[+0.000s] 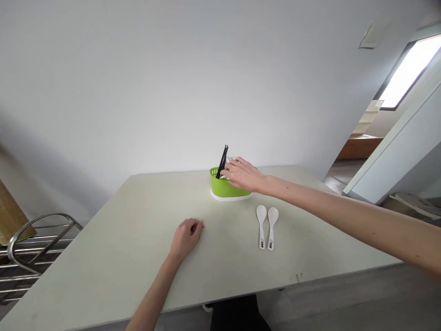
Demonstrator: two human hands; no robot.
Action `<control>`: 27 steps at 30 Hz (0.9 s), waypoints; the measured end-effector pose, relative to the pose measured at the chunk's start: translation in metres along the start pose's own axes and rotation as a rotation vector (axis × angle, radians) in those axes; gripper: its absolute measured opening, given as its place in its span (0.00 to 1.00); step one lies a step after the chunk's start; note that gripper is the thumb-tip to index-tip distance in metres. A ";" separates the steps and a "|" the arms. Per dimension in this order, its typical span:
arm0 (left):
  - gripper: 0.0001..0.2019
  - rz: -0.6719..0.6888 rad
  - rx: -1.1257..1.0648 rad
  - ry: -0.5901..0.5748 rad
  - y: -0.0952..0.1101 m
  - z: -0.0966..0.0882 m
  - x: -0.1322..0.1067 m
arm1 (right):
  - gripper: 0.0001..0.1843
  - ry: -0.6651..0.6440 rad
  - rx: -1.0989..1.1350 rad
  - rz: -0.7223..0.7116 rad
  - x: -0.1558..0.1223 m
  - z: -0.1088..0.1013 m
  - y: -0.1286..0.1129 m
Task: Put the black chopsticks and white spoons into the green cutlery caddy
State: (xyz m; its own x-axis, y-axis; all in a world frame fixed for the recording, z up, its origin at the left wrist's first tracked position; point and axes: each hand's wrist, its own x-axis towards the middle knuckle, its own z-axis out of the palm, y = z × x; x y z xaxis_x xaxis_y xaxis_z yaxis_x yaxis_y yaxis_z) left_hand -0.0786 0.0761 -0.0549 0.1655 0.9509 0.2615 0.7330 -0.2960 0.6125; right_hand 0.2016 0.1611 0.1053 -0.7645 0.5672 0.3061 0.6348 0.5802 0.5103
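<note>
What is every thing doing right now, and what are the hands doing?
Green plastic holder: upright on white base.
Black chopsticks: standing tilted in holder.
Two white plastic spoons: lying side by side.
Right hand: over holder, touching something white.
Left hand: curled, resting on pale table.

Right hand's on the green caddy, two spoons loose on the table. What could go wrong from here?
1. The right hand reaches over the green caddy beside the upright black chopsticks; a sideways nudge might tip them or the caddy.
2. The two white spoons lie under the outstretched forearm; lowering it could sweep them.
3. The left hand rests curled, away from the caddy, so nothing steadies it.
</note>
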 end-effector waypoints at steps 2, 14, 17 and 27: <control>0.18 0.006 0.004 -0.004 0.000 0.000 0.001 | 0.13 0.057 0.049 0.010 -0.022 -0.001 0.002; 0.18 0.014 0.032 0.007 0.008 -0.001 0.002 | 0.20 -0.668 0.705 0.520 -0.156 0.077 0.022; 0.18 0.004 0.037 0.011 0.008 -0.002 0.003 | 0.17 -0.776 0.885 0.584 -0.164 0.086 0.021; 0.19 -0.001 0.044 0.005 0.009 -0.003 0.002 | 0.32 -0.863 1.290 0.542 -0.170 0.057 0.068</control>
State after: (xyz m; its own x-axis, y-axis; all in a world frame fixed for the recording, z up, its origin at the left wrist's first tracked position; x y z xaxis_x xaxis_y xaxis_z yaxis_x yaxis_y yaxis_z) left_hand -0.0737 0.0749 -0.0464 0.1611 0.9508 0.2645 0.7616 -0.2903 0.5794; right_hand 0.3814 0.1370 0.0423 -0.4316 0.7360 -0.5215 0.7972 0.0407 -0.6023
